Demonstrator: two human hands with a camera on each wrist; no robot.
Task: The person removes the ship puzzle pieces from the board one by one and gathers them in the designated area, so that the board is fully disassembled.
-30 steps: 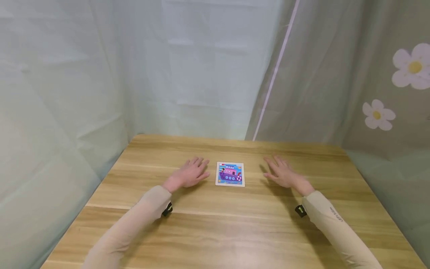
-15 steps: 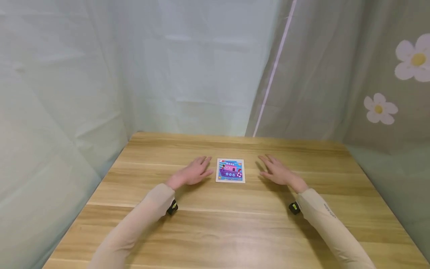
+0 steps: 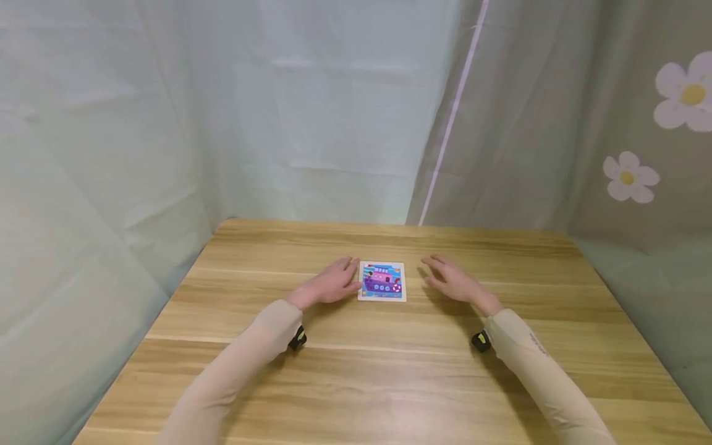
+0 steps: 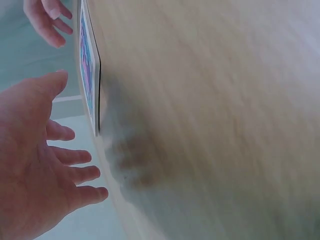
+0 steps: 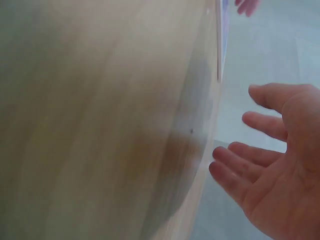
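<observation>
A square picture board (image 3: 382,282) with a white border lies flat on the table (image 3: 384,377). Its printed picture is a purple and pink ship on blue water. My left hand (image 3: 332,283) is at the board's left edge, thumb and fingertips close to it; whether they touch is unclear. In the left wrist view that hand (image 4: 35,160) has relaxed, spread fingers holding nothing, and the board (image 4: 88,65) appears edge-on. To the board's right, a small gap away, is my right hand (image 3: 456,283). The right wrist view shows this hand (image 5: 280,165) with loosely bent fingers and nothing in them.
Pale fabric (image 3: 334,111) hangs behind the table and on its left. A grey curtain (image 3: 517,136) with white flowers hangs at the back right. Dark wrist devices (image 3: 297,339) sit under both sleeves.
Both hands have moved inward toward the picture board, the left coming up to its edge. The board stays at its place on the table while the head view shifts slightly.
</observation>
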